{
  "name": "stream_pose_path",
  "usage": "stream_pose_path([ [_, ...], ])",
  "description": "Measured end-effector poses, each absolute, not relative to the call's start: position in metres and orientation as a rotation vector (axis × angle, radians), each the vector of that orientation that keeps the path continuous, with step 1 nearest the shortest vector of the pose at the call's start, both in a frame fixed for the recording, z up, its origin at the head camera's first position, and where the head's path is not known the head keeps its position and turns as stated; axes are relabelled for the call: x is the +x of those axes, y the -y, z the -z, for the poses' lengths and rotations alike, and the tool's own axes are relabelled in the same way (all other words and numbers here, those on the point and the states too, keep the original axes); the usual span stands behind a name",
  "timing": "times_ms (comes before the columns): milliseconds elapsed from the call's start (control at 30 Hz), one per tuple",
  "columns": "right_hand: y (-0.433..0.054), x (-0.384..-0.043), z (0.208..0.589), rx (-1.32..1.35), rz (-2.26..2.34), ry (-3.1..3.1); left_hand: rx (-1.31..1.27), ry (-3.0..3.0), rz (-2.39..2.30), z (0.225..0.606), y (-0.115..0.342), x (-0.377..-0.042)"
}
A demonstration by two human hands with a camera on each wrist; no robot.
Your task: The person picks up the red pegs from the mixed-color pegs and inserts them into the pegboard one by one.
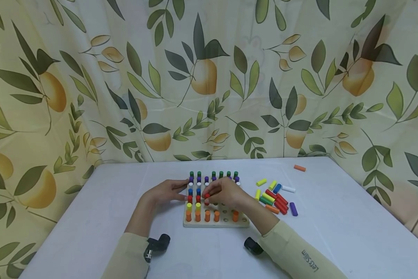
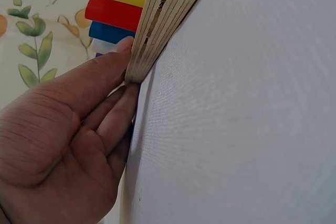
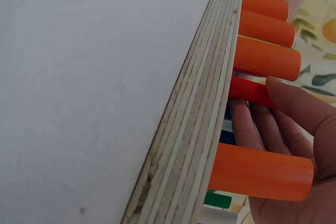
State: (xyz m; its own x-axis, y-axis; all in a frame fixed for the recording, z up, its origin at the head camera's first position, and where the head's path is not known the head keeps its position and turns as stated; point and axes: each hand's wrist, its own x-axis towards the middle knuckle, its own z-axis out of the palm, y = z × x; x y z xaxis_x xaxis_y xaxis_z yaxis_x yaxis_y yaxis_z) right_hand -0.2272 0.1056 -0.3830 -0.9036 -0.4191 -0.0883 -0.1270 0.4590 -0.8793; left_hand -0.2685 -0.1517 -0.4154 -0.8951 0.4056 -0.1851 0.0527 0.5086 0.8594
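The left hand (image 1: 163, 192) grips the pegboard's (image 1: 216, 224) left edge, apparently steadying it; the right hand (image 1: 228, 192) pinches a red peg (image 1: 207, 196).

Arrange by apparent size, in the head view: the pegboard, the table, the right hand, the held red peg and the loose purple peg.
1. Table
2. Pegboard
3. Right hand
Unranked: held red peg and loose purple peg look similar; the red is partly hidden.

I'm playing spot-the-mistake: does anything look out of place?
One orange cylindrical peg lies alone near the back edge of the white-covered table, apart from the other loose coloured pegs. In the front row of the pale wooden pegboard, another orange peg stands past an empty round hole.
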Motion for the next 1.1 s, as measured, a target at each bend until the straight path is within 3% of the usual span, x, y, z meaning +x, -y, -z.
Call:
stream_pose_path([
  [1100, -0.1011, -0.2231, 0.3808, -0.487, 1.327, -2.532, 0.422, -2.43, -1.298, 0.4184, 0.1537, -0.2698],
])
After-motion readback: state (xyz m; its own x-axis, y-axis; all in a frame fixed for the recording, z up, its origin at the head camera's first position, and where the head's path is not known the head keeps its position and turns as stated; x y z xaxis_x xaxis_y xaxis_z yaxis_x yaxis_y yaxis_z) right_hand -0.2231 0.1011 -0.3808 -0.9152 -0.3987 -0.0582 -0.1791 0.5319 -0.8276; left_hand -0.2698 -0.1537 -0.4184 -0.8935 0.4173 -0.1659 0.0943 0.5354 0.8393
